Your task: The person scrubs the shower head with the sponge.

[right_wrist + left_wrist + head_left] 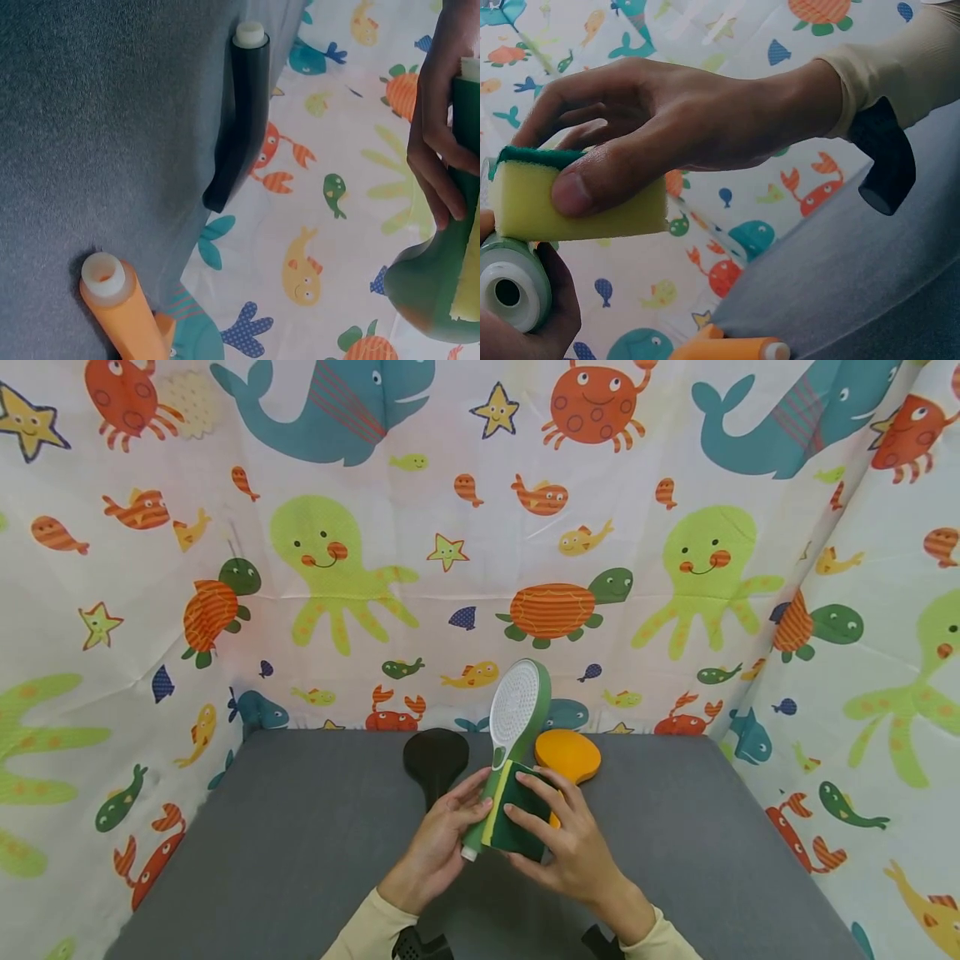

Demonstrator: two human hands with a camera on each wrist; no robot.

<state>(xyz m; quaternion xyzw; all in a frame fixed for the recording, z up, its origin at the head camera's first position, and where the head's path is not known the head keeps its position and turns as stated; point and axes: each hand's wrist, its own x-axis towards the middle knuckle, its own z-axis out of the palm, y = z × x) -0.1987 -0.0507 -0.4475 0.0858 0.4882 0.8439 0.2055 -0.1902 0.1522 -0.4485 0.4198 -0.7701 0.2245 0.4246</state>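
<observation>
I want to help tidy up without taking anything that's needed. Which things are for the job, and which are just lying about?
For the job, it seems:
green shower head, held in the left hand
sponge, held against its handle by the right hand

Just lying about for now:
black shower head, on the grey table
orange shower head, on the table too

Green and white shower head (514, 702), yellow and green sponge (619, 217), grey tabletop (322, 818), sea-creature-print curtain (442, 597)

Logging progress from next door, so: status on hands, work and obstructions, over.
Left hand grips green shower head; right hand holds sponge against its handle; black shower head and orange shower head beyond, apparently not in the way.
</observation>
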